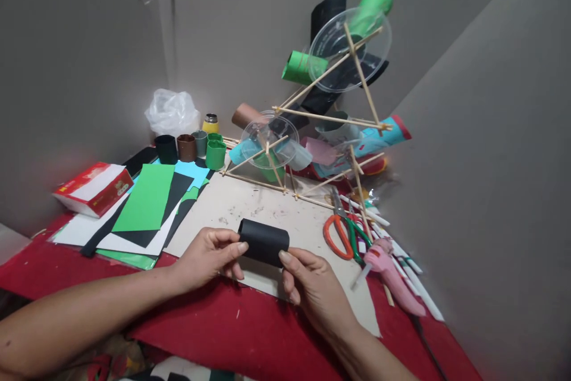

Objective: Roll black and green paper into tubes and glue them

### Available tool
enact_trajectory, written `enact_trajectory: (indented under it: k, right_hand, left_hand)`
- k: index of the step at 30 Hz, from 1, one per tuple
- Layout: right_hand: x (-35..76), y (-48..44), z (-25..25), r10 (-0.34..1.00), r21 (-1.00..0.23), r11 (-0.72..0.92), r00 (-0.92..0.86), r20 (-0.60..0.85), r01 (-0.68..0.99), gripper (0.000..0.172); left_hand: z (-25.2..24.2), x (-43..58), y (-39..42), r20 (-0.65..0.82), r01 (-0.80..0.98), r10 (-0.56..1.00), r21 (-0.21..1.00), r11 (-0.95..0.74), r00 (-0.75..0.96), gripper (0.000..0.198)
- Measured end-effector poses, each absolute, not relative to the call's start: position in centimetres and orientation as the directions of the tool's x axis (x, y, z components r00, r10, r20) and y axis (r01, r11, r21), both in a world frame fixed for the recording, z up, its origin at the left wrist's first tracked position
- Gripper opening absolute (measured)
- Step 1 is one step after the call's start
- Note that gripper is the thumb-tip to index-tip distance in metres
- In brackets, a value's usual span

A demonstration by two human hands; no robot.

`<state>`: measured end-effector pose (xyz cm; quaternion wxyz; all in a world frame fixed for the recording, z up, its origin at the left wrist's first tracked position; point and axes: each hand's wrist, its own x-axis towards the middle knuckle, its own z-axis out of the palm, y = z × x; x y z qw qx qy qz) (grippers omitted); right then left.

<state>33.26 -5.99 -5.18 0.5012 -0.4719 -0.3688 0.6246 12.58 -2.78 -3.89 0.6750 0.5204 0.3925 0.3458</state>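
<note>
So the left hand [217, 253] and right hand [307, 277] are each pinching one end of that black paper tube [263, 242], held over the pale board [232, 205], and I'd keep the grip light, since rolled paper probably dents easily. It's matte and smooth, nothing like the shiny clear plastic disc [341, 27] and skinny wooden sticks [330, 117] behind.

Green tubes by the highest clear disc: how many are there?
2: one green tube sticks out at the left of the clear disc, another green tube at its upper right. More could be hidden.
</note>
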Motion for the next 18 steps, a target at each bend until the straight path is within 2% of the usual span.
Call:
enact_trajectory:
  k: [8,18]
  right_hand:
    - [33.44,-5.89,-4.92,0.984,-0.956,-0.177,-0.068,-0.165,-0.232,0.032]
    - [33.28,-6.03,-4.45,0.982,-0.971,-0.176,-0.090,-0.163,-0.163,0.036]
  left_hand:
    - [-3.32,12.68,-2.65,-0.212,-0.065,0.870,0.961,0.267,0.445,0.047]
    - [-3.62,12.47,-2.24,-0.221,-0.022,0.851,0.965,0.263,0.477,0.042]
